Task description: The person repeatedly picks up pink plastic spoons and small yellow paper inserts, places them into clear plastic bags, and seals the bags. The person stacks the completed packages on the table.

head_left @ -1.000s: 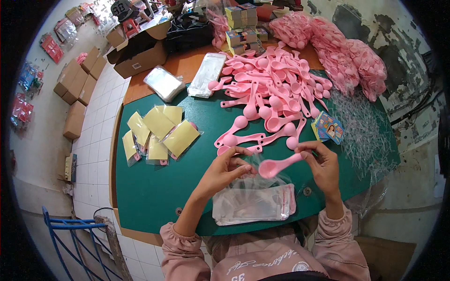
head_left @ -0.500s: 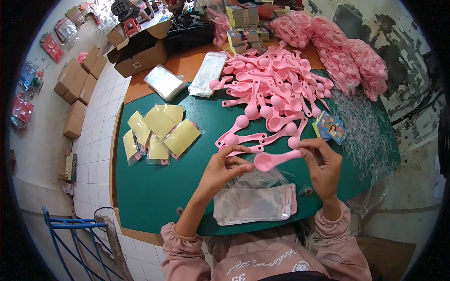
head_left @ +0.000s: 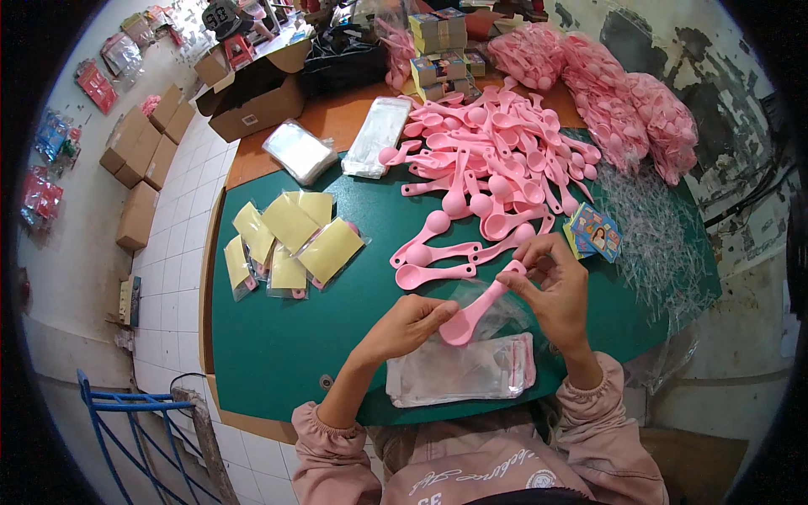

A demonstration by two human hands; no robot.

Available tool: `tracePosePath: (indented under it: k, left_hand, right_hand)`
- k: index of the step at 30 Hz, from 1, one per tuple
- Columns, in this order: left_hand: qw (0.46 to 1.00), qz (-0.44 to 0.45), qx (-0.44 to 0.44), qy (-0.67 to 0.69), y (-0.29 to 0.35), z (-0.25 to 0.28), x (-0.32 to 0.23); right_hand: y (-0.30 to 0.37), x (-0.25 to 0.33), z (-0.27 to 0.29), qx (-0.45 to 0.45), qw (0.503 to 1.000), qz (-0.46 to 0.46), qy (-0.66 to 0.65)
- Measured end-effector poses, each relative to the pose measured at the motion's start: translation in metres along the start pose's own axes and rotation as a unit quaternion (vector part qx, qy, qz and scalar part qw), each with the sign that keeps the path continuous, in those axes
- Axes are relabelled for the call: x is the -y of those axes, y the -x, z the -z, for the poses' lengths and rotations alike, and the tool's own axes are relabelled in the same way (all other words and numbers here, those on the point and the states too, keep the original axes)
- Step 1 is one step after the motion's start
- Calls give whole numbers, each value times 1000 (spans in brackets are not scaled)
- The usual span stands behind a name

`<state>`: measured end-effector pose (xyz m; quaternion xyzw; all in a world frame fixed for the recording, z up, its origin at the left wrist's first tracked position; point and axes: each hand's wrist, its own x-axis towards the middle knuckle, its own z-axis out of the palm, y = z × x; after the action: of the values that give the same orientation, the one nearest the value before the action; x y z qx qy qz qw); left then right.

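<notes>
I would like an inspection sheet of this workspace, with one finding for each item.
Surface: green tabletop, with an orange-brown section beyond.
Work things: one pink spoon held; clear bags stacked near the person; spoon pile farther off; yellow packets at left.
Clutter: tangled clear strips at right.
Hands: right hand pinches the handle end; left hand is at the bowl, grip unclear.
Cables: dark cables along the right wall.
Surroundings: tiled floor, cardboard boxes, blue metal bars at left.

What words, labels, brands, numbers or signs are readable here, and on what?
I won't copy wording, only place it.
Pink top: pale lettering, digits, a round emblem.
Dark cap: large pale characters.
Open cardboard box: white label, too small to read.
Blue picture cards: print too small to read.
</notes>
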<state>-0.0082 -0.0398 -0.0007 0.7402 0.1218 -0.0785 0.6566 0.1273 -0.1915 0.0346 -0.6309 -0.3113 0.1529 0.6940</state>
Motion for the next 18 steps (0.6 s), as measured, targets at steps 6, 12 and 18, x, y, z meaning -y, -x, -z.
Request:
tracePosePath:
  k: [6,12,18]
  left_hand:
    - [990,-88,-38,105,-3,-16,1]
    - [989,-87,-58,108,1,-15,-9]
    - [975,-108,-67,184,1,-15,-12]
  right_hand:
    - [5,-3,-9,86,993,63,47]
    - [1,1,-4,95,985,79,116]
    - [-3,5,16,238,906,222,268]
